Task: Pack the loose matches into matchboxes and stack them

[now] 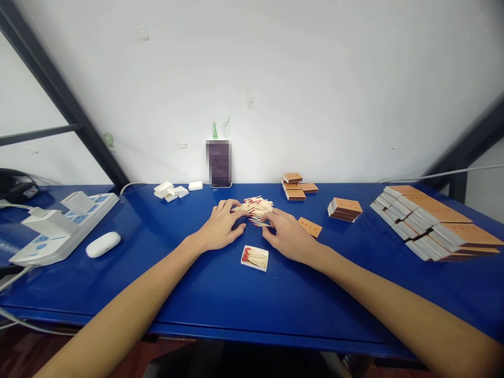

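Note:
A loose pile of red-tipped wooden matches (258,206) lies on the blue table between my two hands. At its left edge is my left hand (223,227), its thumb held apart and its fingertips touching the pile. My right hand (286,233) is curled at the right edge, with match ends between its thumb and index finger. Closer to me sits a white matchbox tray (255,266) partly filled with matches, their red heads to the left. An orange matchbox sleeve (310,227) lies just beyond my right hand, partly hidden by it.
White trays (171,191) lie at the back left. Small orange matchbox stacks stand at the back (293,185) and right (345,208); a larger matchbox stack (437,220) is farther right. A power strip (51,247) and white case (103,244) lie left. A phone-like object (219,163) leans on the wall.

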`<state>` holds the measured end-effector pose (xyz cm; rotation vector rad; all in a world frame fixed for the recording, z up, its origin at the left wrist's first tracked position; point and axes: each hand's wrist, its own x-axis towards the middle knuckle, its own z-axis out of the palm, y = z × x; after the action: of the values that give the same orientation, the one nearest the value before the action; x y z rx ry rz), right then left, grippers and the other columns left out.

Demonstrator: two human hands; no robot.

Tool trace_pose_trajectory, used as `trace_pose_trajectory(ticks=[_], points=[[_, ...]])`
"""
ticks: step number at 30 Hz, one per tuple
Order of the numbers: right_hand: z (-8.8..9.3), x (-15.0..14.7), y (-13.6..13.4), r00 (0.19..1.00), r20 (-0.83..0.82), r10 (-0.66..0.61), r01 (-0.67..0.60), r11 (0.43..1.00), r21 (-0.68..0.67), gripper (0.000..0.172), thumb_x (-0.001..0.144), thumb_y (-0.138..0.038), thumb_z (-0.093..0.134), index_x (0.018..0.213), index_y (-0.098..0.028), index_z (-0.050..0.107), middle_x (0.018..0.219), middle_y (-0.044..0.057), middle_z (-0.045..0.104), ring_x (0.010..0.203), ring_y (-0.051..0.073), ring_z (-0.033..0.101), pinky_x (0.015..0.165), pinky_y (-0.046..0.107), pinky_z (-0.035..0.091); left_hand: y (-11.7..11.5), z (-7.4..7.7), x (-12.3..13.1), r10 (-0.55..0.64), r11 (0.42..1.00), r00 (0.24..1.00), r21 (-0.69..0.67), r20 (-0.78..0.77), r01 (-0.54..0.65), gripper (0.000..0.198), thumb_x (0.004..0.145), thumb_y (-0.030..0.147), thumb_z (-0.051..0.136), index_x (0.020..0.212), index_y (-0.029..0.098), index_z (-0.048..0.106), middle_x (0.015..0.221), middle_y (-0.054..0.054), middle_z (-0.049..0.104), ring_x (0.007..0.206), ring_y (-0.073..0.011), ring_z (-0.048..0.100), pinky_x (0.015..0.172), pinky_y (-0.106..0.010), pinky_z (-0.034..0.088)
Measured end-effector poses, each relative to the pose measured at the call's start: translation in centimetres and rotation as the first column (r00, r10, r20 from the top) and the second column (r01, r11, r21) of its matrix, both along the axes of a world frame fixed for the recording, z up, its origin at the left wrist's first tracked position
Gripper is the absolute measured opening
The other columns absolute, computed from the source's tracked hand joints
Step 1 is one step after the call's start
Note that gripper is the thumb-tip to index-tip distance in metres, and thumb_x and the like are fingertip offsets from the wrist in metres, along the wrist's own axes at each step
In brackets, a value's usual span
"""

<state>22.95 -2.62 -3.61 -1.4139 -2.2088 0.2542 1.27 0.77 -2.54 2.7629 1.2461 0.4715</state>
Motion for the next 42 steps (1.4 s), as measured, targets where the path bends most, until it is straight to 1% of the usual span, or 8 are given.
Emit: trace_pose_trajectory(ticks=[6,13,19,21,26,30,35,42], points=[[-0.3,0.4,0.1,0.999,-0.026,-0.031,0.032,0.999,0.037,0.011,0.088,-0.021,0.057,0.096,-0.016,0.063,0.093,0.007,0.061,0.081,0.018,0.058,0.074,0.03,0.043,-0.1,0.3,0.2,-0.041,0.999,0.999,0.023,0.012,0.04,0.028,0.094,0.029,0.05,0.115,0.027,0.068,0.131,-0.009,0.049,0.124,-0.0303,0.04,0.104,-0.053,0.038],[0.3,0.7,0.3,0.999,0.005,0.047,-0.047,0.999,0.014,0.017,0.092,-0.016,0.051,0.088,-0.016,0.067,0.083,0.005,0.059,0.076,0.016,0.055,0.071,0.029,0.041,-0.1,0.6,0.0,-0.147,0.989,0.989,-0.007,0.022,0.147,0.03,0.096,0.024,0.048,0.115,0.029,0.071,0.128,-0.007,0.053,0.123,-0.0282,0.041,0.105,-0.05,0.037],[0.8,1.0,-0.4,0.987,0.022,0.159,-0.159,0.987,0.003,0.009,0.085,-0.014,0.058,0.082,-0.018,0.065,0.08,0.002,0.058,0.075,0.015,0.054,0.068,0.027,0.04,-0.4,0.5,-0.1,-0.05,0.998,0.997,0.034,0.065,0.048,0.031,0.095,0.025,0.047,0.118,0.028,0.067,0.126,-0.007,0.053,0.119,-0.0276,0.043,0.104,-0.051,0.038],[0.8,1.0,-0.6,0.988,0.014,0.153,-0.153,0.988,0.006,0.008,0.085,-0.017,0.059,0.087,-0.018,0.067,0.081,0.003,0.059,0.074,0.015,0.055,0.068,0.027,0.04,-0.3,0.4,-0.1,-0.019,1.0,0.999,0.023,0.027,0.018,0.033,0.097,0.03,0.047,0.126,0.03,0.063,0.133,-0.008,0.048,0.123,-0.03,0.04,0.103,-0.054,0.038],[0.3,1.0,0.2,0.999,0.034,0.026,-0.028,0.999,0.044,0.03,0.095,-0.019,0.047,0.116,-0.016,0.067,0.091,0.007,0.06,0.075,0.017,0.055,0.073,0.03,0.042,-0.1,0.0,-0.1,-0.004,1.0,0.999,-0.013,-0.049,0.003,0.043,0.099,0.039,0.04,0.141,0.033,0.049,0.147,-0.011,0.034,0.135,-0.0344,0.03,0.106,-0.06,0.033],[-0.1,1.1,0.8,0.996,0.081,0.028,-0.032,0.999,0.039,0.032,0.096,-0.018,0.044,0.114,-0.016,0.069,0.094,0.008,0.059,0.082,0.018,0.057,0.076,0.031,0.042,0.0,0.0,-0.2,-0.011,0.999,0.998,-0.045,-0.059,0.009,0.043,0.099,0.038,0.041,0.141,0.033,0.048,0.148,-0.012,0.033,0.137,-0.0346,0.029,0.107,-0.061,0.032],[-0.1,1.0,0.9,0.997,0.08,0.009,-0.012,0.999,0.041,0.035,0.096,-0.017,0.044,0.125,-0.017,0.065,0.094,0.008,0.06,0.081,0.018,0.057,0.074,0.03,0.042,-0.1,0.1,-0.1,-0.024,0.999,0.999,-0.045,-0.021,0.023,0.036,0.097,0.036,0.045,0.132,0.031,0.054,0.145,-0.01,0.037,0.134,-0.0332,0.032,0.107,-0.059,0.034],[-0.2,1.1,1.1,0.996,0.082,0.026,-0.031,0.998,0.056,0.031,0.096,-0.017,0.046,0.117,-0.016,0.068,0.093,0.008,0.06,0.081,0.018,0.057,0.074,0.03,0.041,0.0,0.0,-0.1,-0.034,0.999,0.999,-0.036,-0.036,0.033,0.041,0.097,0.036,0.045,0.138,0.03,0.05,0.145,-0.011,0.037,0.135,-0.0331,0.031,0.107,-0.058,0.033]])
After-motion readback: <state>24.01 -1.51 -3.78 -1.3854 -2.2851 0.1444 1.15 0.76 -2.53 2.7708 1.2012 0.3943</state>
